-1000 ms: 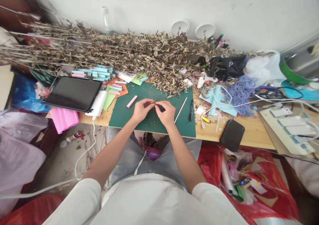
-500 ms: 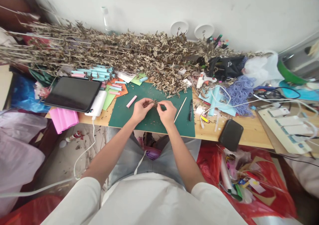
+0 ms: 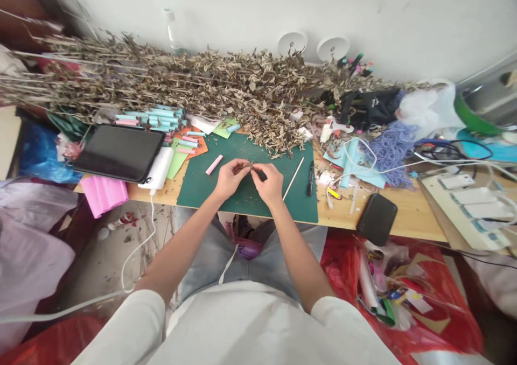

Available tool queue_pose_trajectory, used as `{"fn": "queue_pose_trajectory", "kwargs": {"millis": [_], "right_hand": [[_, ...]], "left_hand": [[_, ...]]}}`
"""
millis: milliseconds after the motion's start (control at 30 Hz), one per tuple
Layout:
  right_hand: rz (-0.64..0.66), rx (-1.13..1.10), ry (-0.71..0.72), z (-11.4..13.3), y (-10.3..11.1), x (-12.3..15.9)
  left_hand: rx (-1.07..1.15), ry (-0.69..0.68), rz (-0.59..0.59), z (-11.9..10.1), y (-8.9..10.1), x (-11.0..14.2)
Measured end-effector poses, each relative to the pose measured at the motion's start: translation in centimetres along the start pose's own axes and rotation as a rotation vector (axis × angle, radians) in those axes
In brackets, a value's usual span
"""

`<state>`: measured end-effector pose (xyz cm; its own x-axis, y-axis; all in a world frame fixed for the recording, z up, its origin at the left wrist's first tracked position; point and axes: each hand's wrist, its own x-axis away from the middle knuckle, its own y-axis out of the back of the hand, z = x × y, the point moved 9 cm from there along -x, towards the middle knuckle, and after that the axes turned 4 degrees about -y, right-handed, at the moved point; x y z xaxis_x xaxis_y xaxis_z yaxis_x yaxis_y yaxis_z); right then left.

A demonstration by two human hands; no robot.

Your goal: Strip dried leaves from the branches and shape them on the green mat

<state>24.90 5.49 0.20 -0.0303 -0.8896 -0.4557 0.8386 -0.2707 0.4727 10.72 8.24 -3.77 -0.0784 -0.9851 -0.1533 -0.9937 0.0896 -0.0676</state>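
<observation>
Both hands, left (image 3: 231, 179) and right (image 3: 269, 184), pinch a crumbly brown dried-leaf bit (image 3: 252, 166); slim pale stick (image 3: 293, 179) beside right.

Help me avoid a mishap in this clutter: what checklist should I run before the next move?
Small brown dried plant piece between left hand and right hand: ok, pinched.
Dark green flat mat beneath them: ok.
Thin pale wooden stick clear of right hand: cannot tell.
White plastic glue gun cool: cannot tell.
Black rectangular device fully on light wooden table: not ok, overhangs front edge.
</observation>
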Motion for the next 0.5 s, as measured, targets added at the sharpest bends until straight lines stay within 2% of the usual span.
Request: {"fn": "queue_pose_trajectory", "kwargs": {"millis": [133, 367, 500], "right_hand": [[-0.068, -0.047, 0.036, 0.2, 0.7, 0.1], [-0.159, -0.024, -0.026, -0.5, 1.8, 0.0], [-0.127, 0.016, -0.023, -0.3, 1.5, -0.1]], "left_hand": [[-0.048, -0.007, 0.020, 0.4, 0.0, 0.0], [-0.026, 0.012, -0.007, 0.6, 0.3, 0.1], [0.006, -0.001, -0.020, 0.2, 0.2, 0.0]]}}
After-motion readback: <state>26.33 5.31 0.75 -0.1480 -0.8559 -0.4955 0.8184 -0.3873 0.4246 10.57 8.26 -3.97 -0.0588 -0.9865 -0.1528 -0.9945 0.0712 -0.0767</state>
